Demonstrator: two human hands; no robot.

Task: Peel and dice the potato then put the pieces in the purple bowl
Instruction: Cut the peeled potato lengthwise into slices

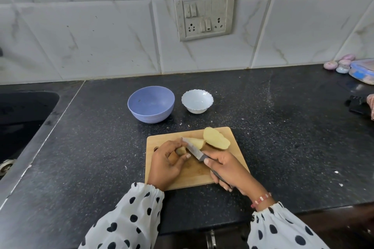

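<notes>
Two bowls (151, 107) (197, 101) hold nothing; left hand (168, 164) grip pinches potato piece (180, 150), right hand (228, 170) grips knife (195, 150).

A home kitchen, seen from where you stand at the bench.

You face a dark speckled stone bench (283, 127) backed by marble-look wall tiles (101, 36), with a grimy switch-and-socket plate (204, 15) set into them. A dark sink (22, 119) is sunk into the bench at far left. A wooden cutting board (192, 176) with cut potato (216, 138), a purple bowl (150, 104), a white scalloped bowl (197, 101) and a lidded food container (362, 70) at far right all point to domestic cooking.
</notes>
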